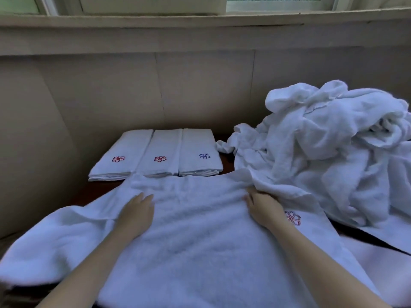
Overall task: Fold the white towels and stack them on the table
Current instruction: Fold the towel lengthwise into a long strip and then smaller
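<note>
Watching the head feed, I see the left hand (139, 208) lying flat with straight fingers, pressing the spread towel (200, 245) that covers the near side of the table (93, 193). Beyond it, three folded towels (159, 153) sit side by side near the wall, two marked with red flowers and the right one with blue. The right hand (263, 207) rests on the spread towel; its fingertips vanish under a raised fold, so I cannot tell whether they pinch it. Just beside that hand is a red flower emblem (292, 218). Farthest right, a heap of unfolded towels (333, 147) overlaps the spread towel's corner.
</note>
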A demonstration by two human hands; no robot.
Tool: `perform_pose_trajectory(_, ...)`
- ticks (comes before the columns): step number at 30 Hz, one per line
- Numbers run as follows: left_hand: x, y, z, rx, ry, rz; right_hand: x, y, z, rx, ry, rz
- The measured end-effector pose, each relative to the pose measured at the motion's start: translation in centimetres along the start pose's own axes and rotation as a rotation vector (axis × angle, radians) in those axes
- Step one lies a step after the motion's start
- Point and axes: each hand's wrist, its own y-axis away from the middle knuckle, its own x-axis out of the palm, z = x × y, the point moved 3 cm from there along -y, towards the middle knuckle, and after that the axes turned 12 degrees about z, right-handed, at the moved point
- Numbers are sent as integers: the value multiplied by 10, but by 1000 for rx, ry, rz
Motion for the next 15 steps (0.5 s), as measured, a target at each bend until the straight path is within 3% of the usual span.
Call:
perform_pose_trajectory(3, -4, 26, 4, -116, -182, 26, -6, 13, 13, -95, 173, -151)
perform_pose_trajectory(7, -8, 60, 31, -283, -227, 21, 6, 28, 49, -318, 89, -212)
perform_pose_trajectory(11, -25, 86, 76, -443, 15, -140, 34, 23, 104, -407, 40, -73)
perform_pose_trajectory(13, -36, 99, 104, -541, 107, -299, 48, 17, 125, -385, 32, 63)
perform_pose_trajectory(15, -43, 111, 138, -680, 241, -322, 61, 11, 134, -350, 72, 167)
